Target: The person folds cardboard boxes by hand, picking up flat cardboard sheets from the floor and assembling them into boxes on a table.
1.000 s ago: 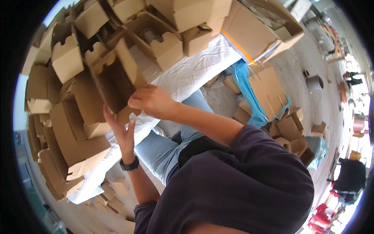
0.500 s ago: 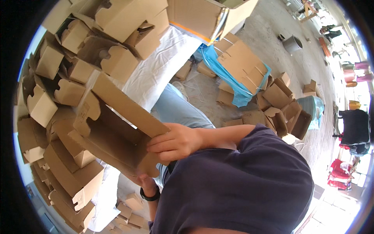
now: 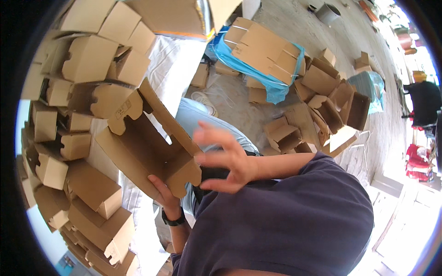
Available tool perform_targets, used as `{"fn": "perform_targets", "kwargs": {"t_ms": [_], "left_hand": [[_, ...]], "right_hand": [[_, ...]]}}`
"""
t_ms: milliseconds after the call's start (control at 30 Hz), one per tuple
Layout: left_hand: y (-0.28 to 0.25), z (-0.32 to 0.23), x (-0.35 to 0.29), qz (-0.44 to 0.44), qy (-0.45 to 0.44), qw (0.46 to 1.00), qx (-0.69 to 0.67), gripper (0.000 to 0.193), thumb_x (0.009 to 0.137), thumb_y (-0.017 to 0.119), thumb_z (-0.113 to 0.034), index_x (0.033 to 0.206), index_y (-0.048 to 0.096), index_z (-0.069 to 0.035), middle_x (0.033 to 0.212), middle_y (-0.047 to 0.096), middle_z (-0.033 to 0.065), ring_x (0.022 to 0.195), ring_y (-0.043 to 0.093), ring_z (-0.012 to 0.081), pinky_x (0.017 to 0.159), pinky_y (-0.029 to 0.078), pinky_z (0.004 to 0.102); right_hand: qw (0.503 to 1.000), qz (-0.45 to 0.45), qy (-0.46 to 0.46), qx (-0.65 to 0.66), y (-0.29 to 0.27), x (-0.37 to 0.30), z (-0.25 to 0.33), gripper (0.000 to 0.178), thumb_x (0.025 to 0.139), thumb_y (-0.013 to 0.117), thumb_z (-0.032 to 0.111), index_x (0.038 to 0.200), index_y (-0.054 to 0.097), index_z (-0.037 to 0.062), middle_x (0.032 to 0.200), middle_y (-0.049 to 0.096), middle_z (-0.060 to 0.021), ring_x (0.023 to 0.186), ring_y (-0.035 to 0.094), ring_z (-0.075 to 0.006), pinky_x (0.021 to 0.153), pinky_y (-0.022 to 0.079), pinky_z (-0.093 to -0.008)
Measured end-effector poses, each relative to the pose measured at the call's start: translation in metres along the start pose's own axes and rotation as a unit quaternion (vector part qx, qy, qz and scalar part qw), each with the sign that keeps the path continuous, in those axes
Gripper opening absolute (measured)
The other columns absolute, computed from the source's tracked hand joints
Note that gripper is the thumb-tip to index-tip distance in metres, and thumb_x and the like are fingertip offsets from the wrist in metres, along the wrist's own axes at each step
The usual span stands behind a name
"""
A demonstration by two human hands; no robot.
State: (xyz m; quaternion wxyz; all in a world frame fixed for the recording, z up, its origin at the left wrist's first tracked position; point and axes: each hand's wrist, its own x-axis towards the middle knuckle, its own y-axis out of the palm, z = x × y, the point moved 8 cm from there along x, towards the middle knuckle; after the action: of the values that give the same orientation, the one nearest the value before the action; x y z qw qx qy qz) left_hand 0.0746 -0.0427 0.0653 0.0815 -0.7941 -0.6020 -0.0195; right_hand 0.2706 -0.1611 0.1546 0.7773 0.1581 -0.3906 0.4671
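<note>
An open brown cardboard box (image 3: pixel 149 147), with notched flaps at its ends and a slot along one side, is tilted in front of me. My left hand (image 3: pixel 165 193), with a black band on its wrist, grips the box's near lower wall; the thumb lies over the edge and the other fingers are hidden beneath. Beside the box's right end is my right hand (image 3: pixel 225 158), its fingers spread and blurred, holding nothing. Whether its fingertips brush the cardboard I cannot tell.
Stacked cardboard boxes (image 3: pixel 87 60) crowd the left, by a white cloth (image 3: pixel 172 69). Flat cardboard (image 3: pixel 267 50) lies on blue plastic ahead. More open boxes (image 3: pixel 324 110) are piled on the floor to the right. A grey bucket (image 3: pixel 328 14) stands farther off.
My right hand has let go of the box's side panel and spread its fingers. My left thumb now shows over the box wall. The view has shifted, and the box sits slightly farther right.
</note>
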Motion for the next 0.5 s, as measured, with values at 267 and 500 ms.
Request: {"fn": "perform_targets", "kwargs": {"t_ms": [267, 500], "left_hand": [[0.053, -0.011, 0.005, 0.112, 0.060, 0.989, 0.082, 0.050, 0.102, 0.042, -0.032, 0.131, 0.047, 0.009, 0.122, 0.059, 0.0218, 0.110, 0.060, 0.0306, 0.091, 0.047, 0.0382], [0.051, 0.023, 0.022, 0.248, -0.045, 0.960, 0.122, 0.050, 0.104, 0.041, -0.027, 0.140, 0.039, 0.007, 0.141, 0.046, 0.0209, 0.125, 0.049, 0.0258, 0.101, 0.043, 0.0386]], "right_hand": [[0.888, 0.032, 0.442, 0.125, 0.003, -0.032, -0.055, 0.085, 0.091, 0.069, 0.024, 0.151, 0.013, 0.0005, 0.149, 0.034, -0.0179, 0.139, 0.033, -0.0243, 0.114, 0.028, -0.0356], [0.772, -0.047, 0.581, 0.254, 0.000, -0.071, -0.084, 0.059, 0.099, 0.053, 0.018, 0.148, 0.023, 0.0048, 0.133, 0.049, -0.0156, 0.120, 0.051, -0.0233, 0.096, 0.047, -0.0379]]}}
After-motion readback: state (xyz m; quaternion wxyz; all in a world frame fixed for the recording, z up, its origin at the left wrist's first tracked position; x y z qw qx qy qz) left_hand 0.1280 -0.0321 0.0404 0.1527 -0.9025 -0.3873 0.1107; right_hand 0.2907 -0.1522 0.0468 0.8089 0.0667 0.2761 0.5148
